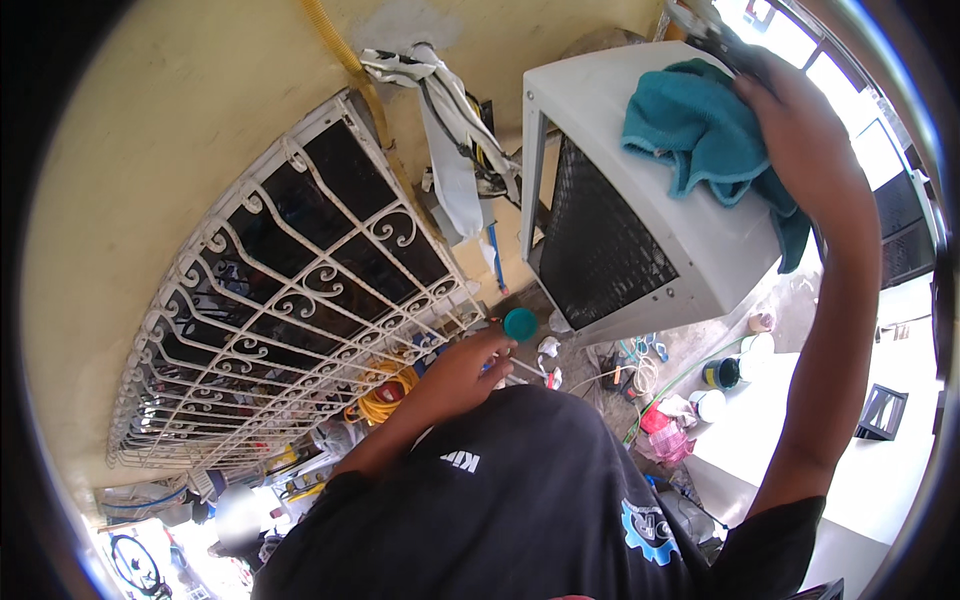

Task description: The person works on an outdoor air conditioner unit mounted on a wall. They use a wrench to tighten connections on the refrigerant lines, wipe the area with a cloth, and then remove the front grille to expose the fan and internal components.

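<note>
- Left hand (470,372) — fingers curled shut around a thin white stick carrying a round teal cap (520,324) at its upper end; the cap sat just above the fingertips, below the lower corner of the outdoor unit.
- Right hand (795,120) — raised high, palm pressed down on a teal cloth (700,135); fingers lay over the fabric, and whether they pinched it or only rested flat on it could not be told.
- Teal cloth — bunched on the sloping top of a white air-conditioner outdoor unit (700,250), one end hanging over the unit's edge beneath the right wrist.
- Outdoor unit — white casing with a black fan grille (600,250) on the side facing the left hand; it stood between the two hands, tilted in the view.
- Wrapped white pipe bundle (450,150) — ran down the yellow wall just left of the unit, above the left hand.
- White scrolled window grille (290,300) — set in the wall to the left of the left hand, dark glass behind it.
- Ground clutter, well below both hands — a coil of yellow hose (385,392), tubs and pots (722,372), loose cords and a pink bag (668,440).
</note>
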Available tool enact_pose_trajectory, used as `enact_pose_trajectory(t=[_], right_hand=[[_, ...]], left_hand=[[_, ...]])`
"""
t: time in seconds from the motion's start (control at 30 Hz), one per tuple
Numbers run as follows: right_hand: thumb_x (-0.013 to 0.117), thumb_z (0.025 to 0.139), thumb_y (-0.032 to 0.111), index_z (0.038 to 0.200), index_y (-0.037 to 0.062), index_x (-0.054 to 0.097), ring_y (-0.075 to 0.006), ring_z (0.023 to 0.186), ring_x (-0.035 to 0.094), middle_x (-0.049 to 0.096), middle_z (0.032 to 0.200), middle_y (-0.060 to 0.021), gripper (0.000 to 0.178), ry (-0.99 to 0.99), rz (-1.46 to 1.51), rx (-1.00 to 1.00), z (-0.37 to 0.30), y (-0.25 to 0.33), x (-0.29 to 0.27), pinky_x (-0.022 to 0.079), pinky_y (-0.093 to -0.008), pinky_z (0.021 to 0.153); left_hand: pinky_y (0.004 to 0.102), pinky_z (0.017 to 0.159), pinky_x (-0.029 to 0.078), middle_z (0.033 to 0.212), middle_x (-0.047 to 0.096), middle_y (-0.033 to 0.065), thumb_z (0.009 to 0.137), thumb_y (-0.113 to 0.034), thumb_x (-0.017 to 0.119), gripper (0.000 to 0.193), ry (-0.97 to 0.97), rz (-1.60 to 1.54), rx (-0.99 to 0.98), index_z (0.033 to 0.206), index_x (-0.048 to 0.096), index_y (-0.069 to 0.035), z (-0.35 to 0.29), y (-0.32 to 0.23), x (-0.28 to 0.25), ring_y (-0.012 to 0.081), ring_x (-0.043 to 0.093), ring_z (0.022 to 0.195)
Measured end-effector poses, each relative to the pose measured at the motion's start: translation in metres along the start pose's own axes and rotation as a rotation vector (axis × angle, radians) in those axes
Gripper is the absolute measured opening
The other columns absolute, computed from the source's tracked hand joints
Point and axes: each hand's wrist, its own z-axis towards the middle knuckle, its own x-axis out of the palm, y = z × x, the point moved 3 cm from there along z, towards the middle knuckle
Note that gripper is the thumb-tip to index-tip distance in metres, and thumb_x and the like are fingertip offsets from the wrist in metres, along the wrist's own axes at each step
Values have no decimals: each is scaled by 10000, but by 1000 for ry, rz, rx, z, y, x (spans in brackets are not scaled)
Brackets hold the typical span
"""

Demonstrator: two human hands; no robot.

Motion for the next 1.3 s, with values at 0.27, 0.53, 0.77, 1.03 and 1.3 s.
enact_pose_trajectory(t=[0.27,0.53,0.77,1.03,1.3], right_hand=[[582,1025,255,1272,37,681,-318,1064,666,705,1153,-191,344,-36,-238,-137,33,1,45,493,-396,974],[650,943,245,1262,112,726,-280,1033,709,749,1131,-139,355,-67,246,137,0,52,5,536,-368,971],[667,919,247,1230,114,719,-285,1032,702,740,1086,-155,343,-174,278,-27,-18,59,11,538,-386,958],[680,903,264,1196,87,708,-334,997,720,750,1077,-187,343,-221,283,-32,-4,41,20,556,-432,900],[677,897,245,1132,59,726,-332,966,724,753,1051,-189,304,-277,212,-97,2,28,26,560,-431,887]], left_hand=[[438,1040,469,1229,648,178,918,-120,712,362,-185,120,1,1263,646,-34,-4,42,-34,368,609,1190],[464,1120,429,1367,622,189,894,-141,742,368,-428,537,342,1247,676,-58,107,31,-132,384,565,1301],[450,1033,471,1154,691,110,879,-164,750,298,-211,991,662,1168,737,-91,253,37,-168,334,629,1139],[444,887,511,953,755,93,937,-386,704,263,67,1095,504,951,798,-141,306,50,-176,298,705,953],[450,801,529,785,727,142,888,-379,753,312,209,962,562,905,796,-71,268,36,-203,358,692,775]])
